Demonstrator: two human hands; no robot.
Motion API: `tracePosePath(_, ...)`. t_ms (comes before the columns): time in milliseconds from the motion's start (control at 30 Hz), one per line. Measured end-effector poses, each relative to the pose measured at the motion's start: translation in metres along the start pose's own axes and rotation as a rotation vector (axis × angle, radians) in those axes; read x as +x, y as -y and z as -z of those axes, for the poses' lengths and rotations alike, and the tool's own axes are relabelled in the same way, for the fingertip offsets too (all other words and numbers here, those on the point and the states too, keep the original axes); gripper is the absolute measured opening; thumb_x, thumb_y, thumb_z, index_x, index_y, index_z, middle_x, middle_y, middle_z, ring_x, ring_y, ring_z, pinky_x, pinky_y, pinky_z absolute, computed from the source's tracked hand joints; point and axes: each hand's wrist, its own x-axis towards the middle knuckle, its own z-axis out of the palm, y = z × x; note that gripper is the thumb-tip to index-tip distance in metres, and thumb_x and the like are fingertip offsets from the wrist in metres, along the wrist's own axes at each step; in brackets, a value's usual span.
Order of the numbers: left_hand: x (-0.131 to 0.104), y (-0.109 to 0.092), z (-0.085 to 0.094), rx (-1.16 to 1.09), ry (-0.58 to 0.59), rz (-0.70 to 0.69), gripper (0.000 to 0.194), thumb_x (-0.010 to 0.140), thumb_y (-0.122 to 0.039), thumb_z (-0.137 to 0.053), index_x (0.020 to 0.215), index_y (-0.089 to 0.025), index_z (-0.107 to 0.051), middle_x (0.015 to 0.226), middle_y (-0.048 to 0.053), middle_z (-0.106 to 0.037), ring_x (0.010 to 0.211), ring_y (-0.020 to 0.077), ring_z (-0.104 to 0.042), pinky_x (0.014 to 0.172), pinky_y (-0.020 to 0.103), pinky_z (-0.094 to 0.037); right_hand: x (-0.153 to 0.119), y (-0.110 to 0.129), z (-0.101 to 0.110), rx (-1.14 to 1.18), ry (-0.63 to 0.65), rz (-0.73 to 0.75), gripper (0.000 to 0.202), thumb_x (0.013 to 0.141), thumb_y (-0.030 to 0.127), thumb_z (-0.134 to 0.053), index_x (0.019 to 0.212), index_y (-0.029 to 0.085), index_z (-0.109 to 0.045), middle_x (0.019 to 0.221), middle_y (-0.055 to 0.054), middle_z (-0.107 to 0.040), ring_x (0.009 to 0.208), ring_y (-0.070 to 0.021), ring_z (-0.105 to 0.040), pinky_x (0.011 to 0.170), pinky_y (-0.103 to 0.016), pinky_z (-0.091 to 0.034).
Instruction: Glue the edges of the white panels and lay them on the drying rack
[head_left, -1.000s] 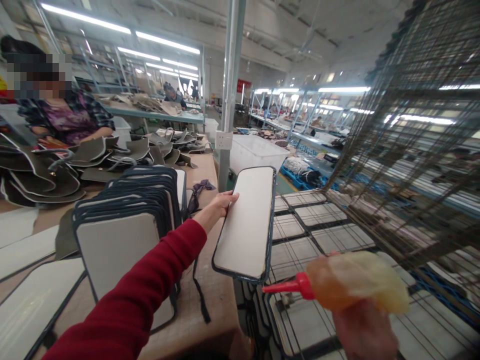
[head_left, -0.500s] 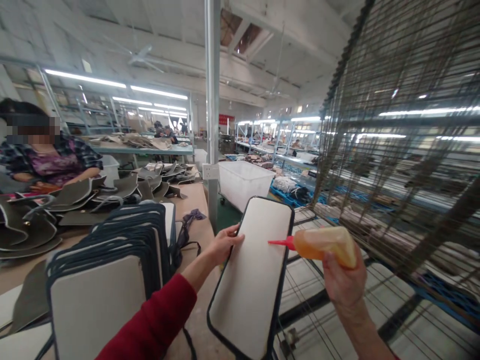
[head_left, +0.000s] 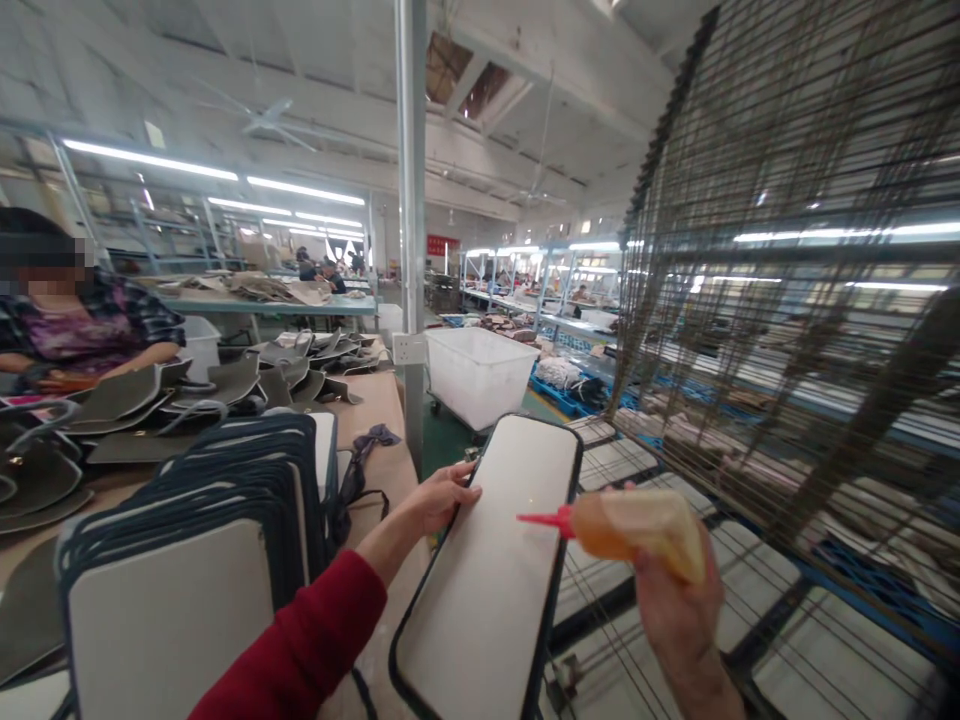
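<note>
My left hand (head_left: 442, 497) grips the left edge of a long white panel (head_left: 499, 560) with rounded corners and a dark edging, thumb on the white face. The panel is held tilted in front of me. In my right hand (head_left: 675, 595) is a squeeze bottle (head_left: 637, 530) of amber liquid, its red nozzle (head_left: 544, 520) pointing left over the panel's middle. Whether the tip touches the face I cannot tell. A small shiny spot shows just above the nozzle. To the left stands a stack of similar dark-edged panels (head_left: 176, 610).
Grey cut pieces (head_left: 124, 400) lie heaped on the brown-covered table (head_left: 375, 400), where a person (head_left: 90, 330) works at far left. A wire rack (head_left: 750, 330) rises on the right; its lower grid holds white panels (head_left: 720, 560). Ahead stand a metal post (head_left: 412, 220) and a white bin (head_left: 480, 375).
The nozzle has moved down and slightly left over the panel, the bottle staying in my right hand. My left hand keeps its hold. The whole view has shifted a little.
</note>
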Motion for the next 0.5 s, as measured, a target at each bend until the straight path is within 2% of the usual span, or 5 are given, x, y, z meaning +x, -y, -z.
tracePosePath(67,0.0,0.002,-0.007,0.004,0.057,0.014,0.061,0.053,-0.008,-0.081,0.113,-0.014,-0.069,0.086,0.008,-0.075,0.079,0.0242,-0.07,0.073,0.031,-0.052,0.026,-0.008,0.0,-0.001,-0.089,0.045,0.065,0.071,0.037,-0.077,0.127,0.017,-0.049,0.121,-0.012,-0.059,0.11,-0.0287,-0.059,0.099,-0.048,-0.045)
tracePosePath(133,0.002,0.003,-0.012,0.013,0.102,0.02,0.061,0.053,-0.01,-0.08,0.113,-0.014,-0.069,0.09,0.009,-0.075,0.08,0.0242,-0.069,0.073,0.031,-0.052,0.029,-0.011,0.003,-0.027,-0.128,0.056,0.065,0.071,0.037,-0.078,0.126,0.017,-0.05,0.121,-0.011,-0.059,0.112,-0.0283,-0.057,0.102,-0.049,-0.042)
tracePosePath(333,0.018,0.002,-0.013,0.054,0.145,0.01,0.064,0.049,-0.011,-0.077,0.113,-0.012,-0.069,0.089,0.009,-0.075,0.08,0.0259,-0.069,0.068,0.03,-0.05,-0.054,0.009,0.011,-0.167,0.105,-0.091,0.059,0.068,0.032,-0.08,0.121,0.015,-0.059,0.11,-0.014,-0.066,0.099,-0.0299,-0.064,0.083,-0.038,-0.055)
tracePosePath(400,0.02,0.002,-0.012,0.064,0.188,0.012,0.067,0.047,-0.011,-0.077,0.114,-0.012,-0.069,0.088,0.009,-0.075,0.081,0.0274,-0.068,0.067,0.031,-0.05,-0.059,0.016,0.012,-0.223,0.003,-0.057,0.06,0.064,0.032,-0.082,0.117,0.015,-0.061,0.109,-0.013,-0.066,0.099,-0.0292,-0.064,0.083,-0.038,-0.055)
tracePosePath(500,0.017,0.002,-0.012,0.066,0.276,0.043,0.069,0.046,-0.012,-0.078,0.115,-0.013,-0.069,0.09,0.009,-0.075,0.083,0.028,-0.069,0.067,0.03,-0.05,-0.034,0.02,0.015,-0.242,-0.236,0.045,0.064,0.067,0.037,-0.08,0.123,0.018,-0.055,0.116,-0.011,-0.062,0.106,-0.0286,-0.06,0.094,-0.045,-0.049)
